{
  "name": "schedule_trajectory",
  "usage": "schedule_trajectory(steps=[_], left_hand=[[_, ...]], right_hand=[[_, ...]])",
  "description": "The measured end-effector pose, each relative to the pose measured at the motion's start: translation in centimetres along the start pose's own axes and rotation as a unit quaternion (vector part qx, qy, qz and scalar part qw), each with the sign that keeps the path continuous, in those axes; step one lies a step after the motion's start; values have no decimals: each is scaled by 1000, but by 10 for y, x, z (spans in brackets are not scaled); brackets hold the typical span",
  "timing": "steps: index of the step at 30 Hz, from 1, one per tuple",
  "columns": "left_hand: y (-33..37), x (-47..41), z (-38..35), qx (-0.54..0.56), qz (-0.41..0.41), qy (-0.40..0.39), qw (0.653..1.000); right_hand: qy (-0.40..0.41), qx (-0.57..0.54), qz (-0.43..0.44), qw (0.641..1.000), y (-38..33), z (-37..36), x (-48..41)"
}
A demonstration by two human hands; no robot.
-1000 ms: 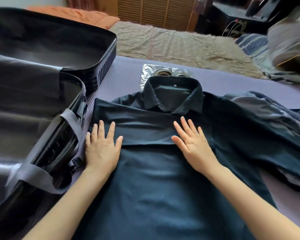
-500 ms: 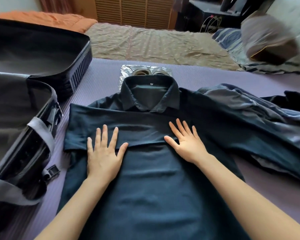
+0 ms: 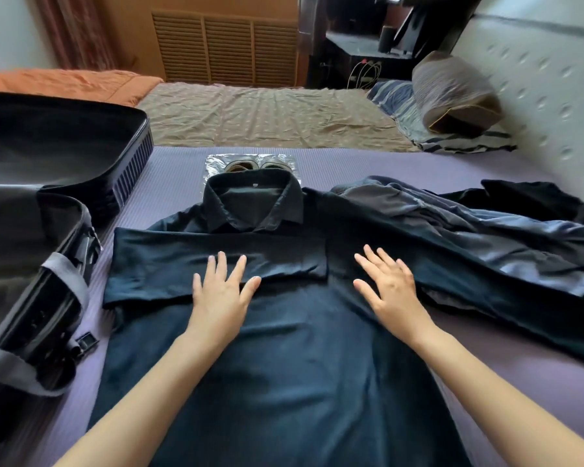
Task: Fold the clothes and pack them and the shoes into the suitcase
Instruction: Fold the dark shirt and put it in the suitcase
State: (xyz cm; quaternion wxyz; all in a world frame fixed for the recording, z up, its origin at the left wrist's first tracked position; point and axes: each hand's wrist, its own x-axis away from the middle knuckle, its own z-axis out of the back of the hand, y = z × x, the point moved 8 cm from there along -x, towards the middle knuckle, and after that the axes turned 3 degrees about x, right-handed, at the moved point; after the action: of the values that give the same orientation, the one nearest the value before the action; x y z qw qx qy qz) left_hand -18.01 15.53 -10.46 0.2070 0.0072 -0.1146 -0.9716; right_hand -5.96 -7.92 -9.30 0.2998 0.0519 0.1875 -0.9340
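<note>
A dark navy collared shirt [image 3: 284, 358] lies flat on the purple mat, collar away from me, with its left sleeve folded across the chest. My left hand [image 3: 221, 291] presses flat on that folded sleeve's lower edge, fingers spread. My right hand [image 3: 390, 288] lies flat on the shirt's right chest, fingers straight. More dark clothes [image 3: 469, 237] are heaped to the right, over the shirt's right side. A pair of shoes in a clear plastic bag [image 3: 250, 165] sits just beyond the collar. The open black suitcase [image 3: 48, 183] stands at the left.
The purple mat [image 3: 368, 166] covers the bed under the clothes. Beyond it lie a tan sheet [image 3: 267, 116] and an orange blanket [image 3: 68, 84]. A rolled pillow [image 3: 452, 92] rests at the far right by the padded wall. Grey suitcase straps [image 3: 61, 281] hang near the shirt's left edge.
The view has shifted right, so the suitcase sits further left. Both hands have slid rightward over the shirt; the right hand has moved off the folded sleeve onto the right chest.
</note>
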Motion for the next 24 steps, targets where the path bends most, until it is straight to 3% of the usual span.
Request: schedule_trajectory(steps=[3, 6, 9, 14, 18, 21, 24], left_hand=[[55, 8, -5, 144, -31, -25, 989], [106, 20, -15, 188, -80, -58, 977], [149, 27, -22, 155, -128, -62, 978], [182, 46, -75, 45, -159, -120, 979], [169, 63, -109, -13, -169, -82, 982], [165, 64, -121, -4, -167, -114, 979], [169, 67, -110, 1, -183, -88, 979]], right_hand=[[74, -14, -52, 996, 48, 40, 37], [124, -8, -109, 986, 102, 70, 75], [155, 1, -190, 969, 154, 91, 110], [105, -10, -286, 952, 214, 85, 150], [111, -36, -284, 952, 226, 84, 154], [176, -57, -300, 936, 233, 99, 163], [251, 3, -381, 890, 253, 122, 183]])
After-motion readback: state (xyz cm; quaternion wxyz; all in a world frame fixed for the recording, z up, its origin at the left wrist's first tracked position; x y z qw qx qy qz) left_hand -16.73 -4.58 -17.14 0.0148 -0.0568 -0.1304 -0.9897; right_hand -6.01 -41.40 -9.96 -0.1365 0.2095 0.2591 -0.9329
